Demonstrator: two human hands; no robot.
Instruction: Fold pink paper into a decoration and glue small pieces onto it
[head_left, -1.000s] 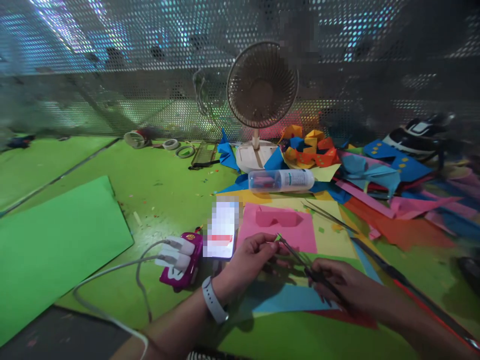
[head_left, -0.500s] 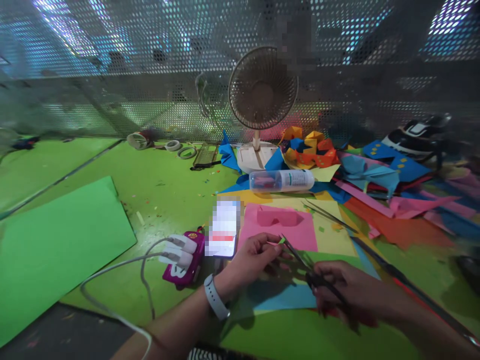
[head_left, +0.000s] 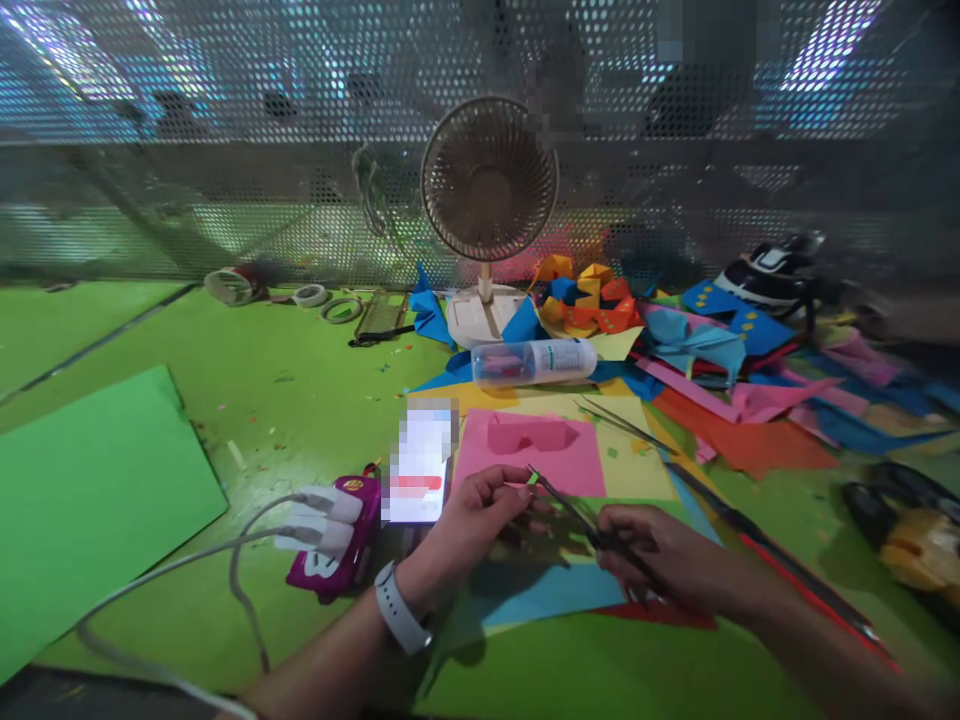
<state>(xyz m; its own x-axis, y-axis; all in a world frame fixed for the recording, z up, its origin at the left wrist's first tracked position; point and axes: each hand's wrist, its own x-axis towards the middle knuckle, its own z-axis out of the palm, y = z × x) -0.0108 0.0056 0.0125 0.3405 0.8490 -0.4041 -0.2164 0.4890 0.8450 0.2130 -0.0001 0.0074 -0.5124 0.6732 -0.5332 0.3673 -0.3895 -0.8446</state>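
My left hand [head_left: 487,510], with a pale watch band on its wrist, pinches a tiny piece of green paper [head_left: 533,479] between thumb and forefinger. Dark-handled scissors [head_left: 568,508] are in my right hand [head_left: 667,550], fingers wrapped round the handles. Their blade tips point up and left and meet the green piece at my left fingertips. Beneath and beyond the hands lie a pink sheet [head_left: 472,455] with a folded pink paper strip [head_left: 527,434] standing on it, a yellow sheet [head_left: 637,480] and a light blue sheet [head_left: 551,598].
A lit phone [head_left: 420,465] and a purple power block [head_left: 335,545] with white plugs and cables sit left of my hands. Tweezers [head_left: 626,425], a clear bottle [head_left: 534,362] and a fan [head_left: 490,180] are beyond. Folded papers [head_left: 697,340] pile at right; a green sheet [head_left: 97,510] lies left.
My view has turned to the right, so the scene sits further left, and more of a black-and-yellow object shows at the right edge. Both hands keep nearly the same hold.
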